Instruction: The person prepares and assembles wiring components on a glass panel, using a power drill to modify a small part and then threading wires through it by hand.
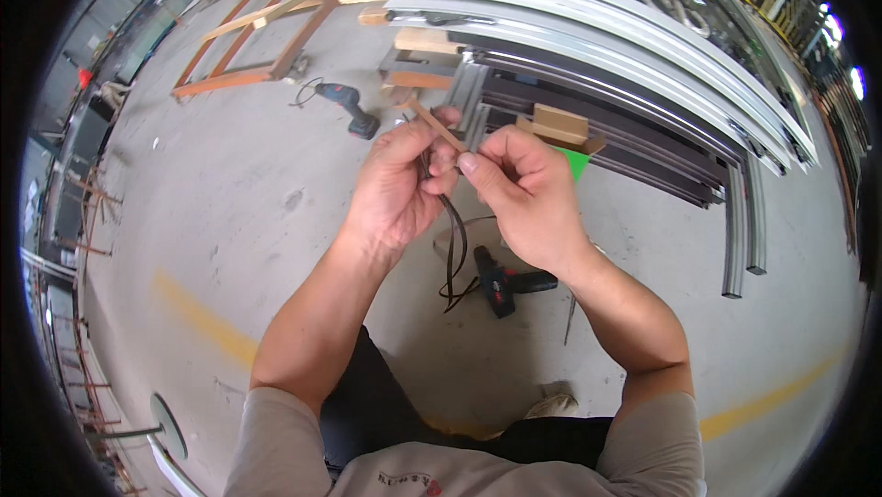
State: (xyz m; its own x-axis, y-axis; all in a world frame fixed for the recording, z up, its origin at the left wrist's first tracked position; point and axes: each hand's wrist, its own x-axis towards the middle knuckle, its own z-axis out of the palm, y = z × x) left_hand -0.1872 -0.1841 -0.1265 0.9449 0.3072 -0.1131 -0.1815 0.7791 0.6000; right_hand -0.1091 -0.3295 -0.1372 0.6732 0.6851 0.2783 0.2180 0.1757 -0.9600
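Drill (352, 107) in blue and black lies on the grey floor (230, 212) in the upper left. Near the middle, the left hand (395, 189) pinches a thin black strip (457, 240) that hangs down in a loop. Beside it, touching, the right hand (524, 194) pinches the same strip by its top end. Below the hands lies a red and black drill (503, 282). Long silver metal rails (643, 47) fill the upper right.
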